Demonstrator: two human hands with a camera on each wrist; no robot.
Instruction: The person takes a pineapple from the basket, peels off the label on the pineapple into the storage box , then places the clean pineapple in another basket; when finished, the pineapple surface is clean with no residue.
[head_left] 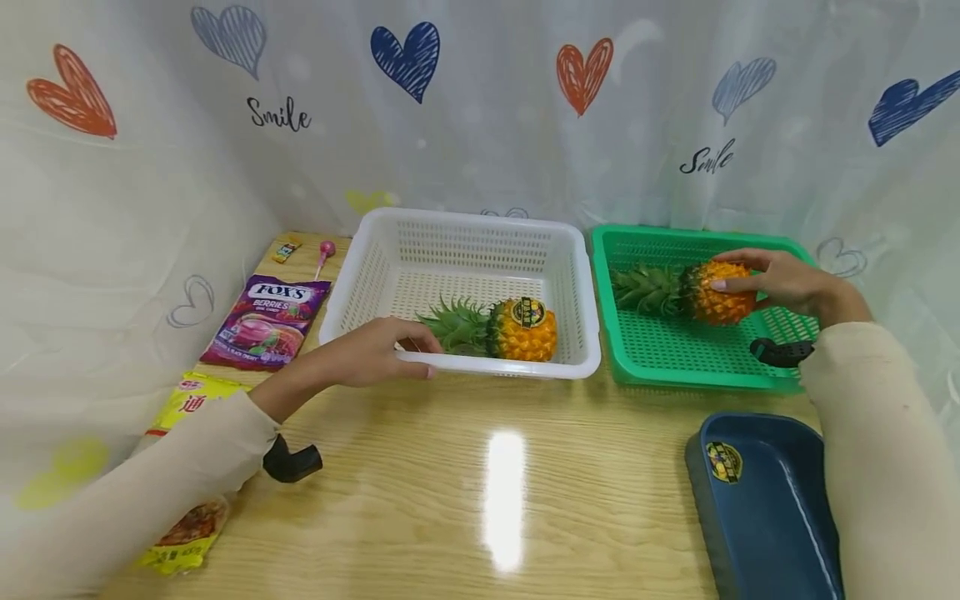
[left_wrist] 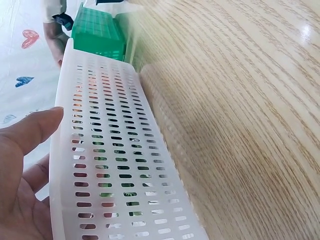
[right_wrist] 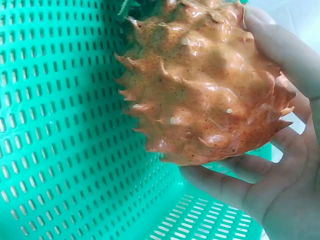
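Observation:
My right hand (head_left: 783,283) grips the orange body of a small pineapple (head_left: 723,293) inside the green basket (head_left: 705,377). Up close in the right wrist view, thumb and fingers curl round the spiky pineapple (right_wrist: 205,90), and its leaves are mostly cut off by the top edge. On the near rim of the white basket (head_left: 457,364), my left hand (head_left: 382,352) holds on, thumb outside and fingers inside. A second pineapple (head_left: 525,329) with a round black-and-gold sticker lies in the white basket, leaves pointing left toward that hand.
A dark blue tray (head_left: 772,500) with a round sticker sits at front right, partly behind the right sleeve. Along the left are a purple candy bag (head_left: 266,325), a pink lollipop (head_left: 326,252), a small wrapped sweet (head_left: 286,249) and yellow food packaging (head_left: 191,400). A patterned curtain (head_left: 480,125) hangs behind.

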